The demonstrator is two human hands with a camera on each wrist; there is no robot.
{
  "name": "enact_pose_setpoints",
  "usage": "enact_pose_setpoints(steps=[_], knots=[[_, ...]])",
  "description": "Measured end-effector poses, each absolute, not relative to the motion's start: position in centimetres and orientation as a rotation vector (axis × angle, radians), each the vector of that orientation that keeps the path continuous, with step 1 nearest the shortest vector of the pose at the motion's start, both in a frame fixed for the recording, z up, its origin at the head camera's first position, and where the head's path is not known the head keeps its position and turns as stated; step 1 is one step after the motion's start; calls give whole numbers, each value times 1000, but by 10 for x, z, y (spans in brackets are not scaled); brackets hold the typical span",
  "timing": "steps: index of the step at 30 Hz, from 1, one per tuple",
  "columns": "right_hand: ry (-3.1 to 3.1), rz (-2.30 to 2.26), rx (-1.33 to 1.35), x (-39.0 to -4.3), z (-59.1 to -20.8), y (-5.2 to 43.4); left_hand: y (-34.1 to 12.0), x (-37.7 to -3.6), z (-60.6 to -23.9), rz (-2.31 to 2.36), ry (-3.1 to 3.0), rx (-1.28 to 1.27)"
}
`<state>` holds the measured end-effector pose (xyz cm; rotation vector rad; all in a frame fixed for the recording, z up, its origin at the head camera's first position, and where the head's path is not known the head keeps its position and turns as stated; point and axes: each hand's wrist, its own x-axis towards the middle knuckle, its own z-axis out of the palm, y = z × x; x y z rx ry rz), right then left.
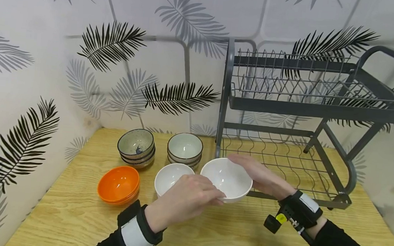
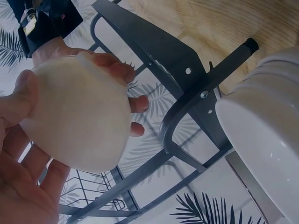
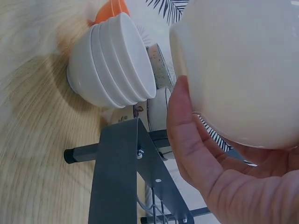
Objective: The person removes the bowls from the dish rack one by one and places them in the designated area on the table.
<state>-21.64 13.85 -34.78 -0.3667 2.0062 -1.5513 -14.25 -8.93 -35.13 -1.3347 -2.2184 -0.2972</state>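
Note:
Both hands hold one white bowl (image 1: 226, 176) above the table, its inside facing up and slightly toward me. On its near left rim, my left hand (image 1: 186, 198) grips with curled fingers. The far right side is held by my right hand (image 1: 252, 174); its thumb and fingers curve round the bowl (image 3: 243, 74) in the right wrist view. Just left of the held bowl stands a stack of white bowls (image 1: 170, 175), partly hidden behind my left hand. That stack (image 3: 110, 65) shows several nested bowls in the right wrist view.
Orange bowls (image 1: 119, 184) are stacked at the left. Behind them stand speckled dark-rimmed bowls (image 1: 135, 144) and pale brown-rimmed bowls (image 1: 185, 146). A dark two-tier dish rack (image 1: 323, 109) occupies the right back, against the leaf-patterned wall (image 1: 174, 63). All rest on a wooden table (image 1: 230, 233).

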Motion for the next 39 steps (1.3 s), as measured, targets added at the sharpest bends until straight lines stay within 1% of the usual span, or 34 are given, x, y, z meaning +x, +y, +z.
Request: enact_pose_setpoints(steps=[7,17,22,29,39], knots=[[2008,-1567,-466,-207,-349,143,-97,-136,-355,-257,-2262,-1288],[2235,-1579,-616,-184,-355,165,-128,-135,-371,-250,-2335,-1182],[2499,-1515,-706,-174,-367,178,-146,-133,-380,-290,-2419,-1088],[2923,-1347,-735,-165,-387,193,-165,-133,-395,-272,-2450,-929],[3224,-1262,-760,-163,-409,207,-173,-136,-409,-281,-2514,-867]])
